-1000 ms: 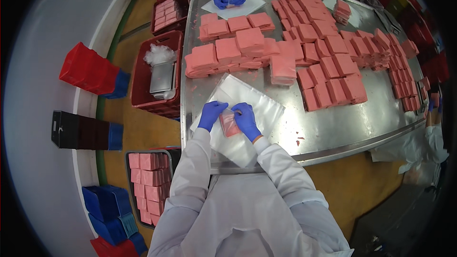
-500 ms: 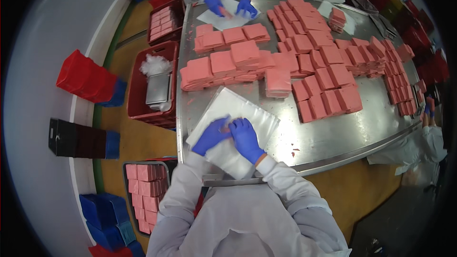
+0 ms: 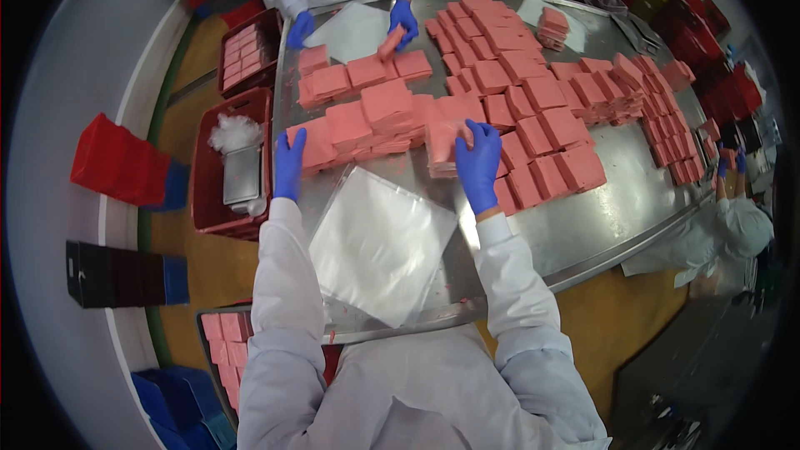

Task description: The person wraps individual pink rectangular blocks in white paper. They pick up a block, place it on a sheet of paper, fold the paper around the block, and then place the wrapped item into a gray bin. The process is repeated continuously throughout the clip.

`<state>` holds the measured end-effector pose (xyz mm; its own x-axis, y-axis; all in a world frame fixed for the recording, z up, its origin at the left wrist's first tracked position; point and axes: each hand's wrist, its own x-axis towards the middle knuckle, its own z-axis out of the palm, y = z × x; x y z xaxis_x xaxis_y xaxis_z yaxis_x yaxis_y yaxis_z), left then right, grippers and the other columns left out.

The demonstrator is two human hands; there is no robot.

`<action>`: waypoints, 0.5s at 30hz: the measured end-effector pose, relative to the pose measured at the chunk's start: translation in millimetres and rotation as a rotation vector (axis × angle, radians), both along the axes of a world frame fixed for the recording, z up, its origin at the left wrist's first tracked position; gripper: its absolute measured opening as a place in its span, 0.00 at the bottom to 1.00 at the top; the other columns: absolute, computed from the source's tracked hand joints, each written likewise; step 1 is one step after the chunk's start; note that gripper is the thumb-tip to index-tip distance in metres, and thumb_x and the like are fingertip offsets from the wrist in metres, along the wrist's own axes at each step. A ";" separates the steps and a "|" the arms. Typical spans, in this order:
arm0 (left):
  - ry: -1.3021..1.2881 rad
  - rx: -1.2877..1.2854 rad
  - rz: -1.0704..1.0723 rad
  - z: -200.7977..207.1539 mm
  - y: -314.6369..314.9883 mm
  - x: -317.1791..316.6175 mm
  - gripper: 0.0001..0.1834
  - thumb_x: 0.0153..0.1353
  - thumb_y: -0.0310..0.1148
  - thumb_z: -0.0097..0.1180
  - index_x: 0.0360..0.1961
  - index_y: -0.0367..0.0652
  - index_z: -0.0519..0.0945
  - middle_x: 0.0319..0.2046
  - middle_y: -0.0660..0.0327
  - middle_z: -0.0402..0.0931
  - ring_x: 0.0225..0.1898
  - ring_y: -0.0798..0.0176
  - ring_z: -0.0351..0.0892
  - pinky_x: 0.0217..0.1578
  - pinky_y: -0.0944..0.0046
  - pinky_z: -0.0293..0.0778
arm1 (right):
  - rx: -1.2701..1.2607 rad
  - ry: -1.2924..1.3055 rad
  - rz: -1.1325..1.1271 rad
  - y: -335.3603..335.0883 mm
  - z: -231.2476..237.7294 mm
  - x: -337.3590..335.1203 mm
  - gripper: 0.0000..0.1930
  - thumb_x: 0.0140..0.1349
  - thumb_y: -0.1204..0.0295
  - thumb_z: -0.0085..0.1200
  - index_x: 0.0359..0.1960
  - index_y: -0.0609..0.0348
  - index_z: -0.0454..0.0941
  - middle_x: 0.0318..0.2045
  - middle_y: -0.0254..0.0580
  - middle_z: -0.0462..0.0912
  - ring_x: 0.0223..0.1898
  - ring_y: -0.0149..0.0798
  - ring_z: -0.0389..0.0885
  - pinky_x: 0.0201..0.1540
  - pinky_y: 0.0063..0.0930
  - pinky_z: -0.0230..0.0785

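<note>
Hands [image 3: 477,162] have left the plastic bags [image 3: 379,242] for pink slabs [image 3: 446,140].

Pink slabs [image 3: 533,92] – blue gloves [image 3: 478,162]

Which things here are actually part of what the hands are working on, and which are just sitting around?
In use:
right hand on a pink slab stack
left hand at another pink stack
clear plastic bags

Lying about:
red crate with metal container
red bin
black box
</note>
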<state>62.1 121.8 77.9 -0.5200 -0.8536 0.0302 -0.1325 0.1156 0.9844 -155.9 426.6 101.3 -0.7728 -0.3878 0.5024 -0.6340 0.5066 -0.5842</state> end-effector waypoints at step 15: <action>-0.235 0.065 -0.295 -36.7 288.2 129.5 0.14 0.62 0.40 0.56 0.43 0.42 0.75 0.38 0.58 0.73 0.42 0.62 0.74 0.44 0.64 0.70 | -0.617 -1.190 0.564 3.8 17.7 203.7 0.25 0.64 0.67 0.55 0.60 0.63 0.65 0.52 0.40 0.75 0.51 0.31 0.73 0.53 0.25 0.68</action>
